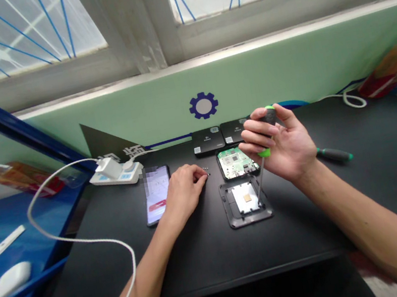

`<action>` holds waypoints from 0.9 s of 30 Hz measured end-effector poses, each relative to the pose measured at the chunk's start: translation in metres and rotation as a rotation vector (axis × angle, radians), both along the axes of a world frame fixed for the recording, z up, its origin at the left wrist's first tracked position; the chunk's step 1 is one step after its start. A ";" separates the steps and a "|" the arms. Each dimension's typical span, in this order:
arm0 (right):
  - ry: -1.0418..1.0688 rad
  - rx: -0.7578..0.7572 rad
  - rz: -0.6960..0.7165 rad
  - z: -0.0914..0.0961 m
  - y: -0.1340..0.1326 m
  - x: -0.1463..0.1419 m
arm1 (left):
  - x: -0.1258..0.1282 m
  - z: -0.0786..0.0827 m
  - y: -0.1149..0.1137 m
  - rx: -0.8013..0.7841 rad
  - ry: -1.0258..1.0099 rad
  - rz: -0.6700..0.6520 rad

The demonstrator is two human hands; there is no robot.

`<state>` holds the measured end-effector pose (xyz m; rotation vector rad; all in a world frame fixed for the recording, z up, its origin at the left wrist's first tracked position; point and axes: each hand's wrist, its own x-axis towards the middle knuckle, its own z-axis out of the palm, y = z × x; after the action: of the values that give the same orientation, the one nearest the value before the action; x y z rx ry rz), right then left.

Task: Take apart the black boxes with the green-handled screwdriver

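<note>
My right hand [278,142] is wrapped round a screwdriver [261,178] with a black and green handle. The shaft points down, its tip at the lower right corner of a silver metal plate [243,197]. That plate, with a small tan pad in its middle, lies in a black plastic cover [236,221]. Left of the cover, my left hand [184,189] rests on the table with thumb and fingertips pinched together beside several tiny screws [205,168]; what is between the fingertips is too small to tell. Behind the cover sits an open case with a green circuit board [237,162].
A lit phone [156,192] lies by my left hand. Two black boxes [208,140] stand at the back. Another screwdriver [334,154] lies right of my right wrist. A white power strip [116,173] is back left; its white cable [84,240] crosses my left forearm.
</note>
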<state>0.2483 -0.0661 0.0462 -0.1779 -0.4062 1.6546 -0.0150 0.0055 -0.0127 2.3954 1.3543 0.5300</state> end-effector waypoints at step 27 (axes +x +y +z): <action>-0.493 0.460 0.192 -0.005 -0.021 -0.031 | 0.020 0.019 -0.040 -0.201 -0.055 -0.562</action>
<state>0.2178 -0.0870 0.0411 -0.2049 -1.1939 1.6480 0.0050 -0.0348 0.0060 2.4180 0.6224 0.2834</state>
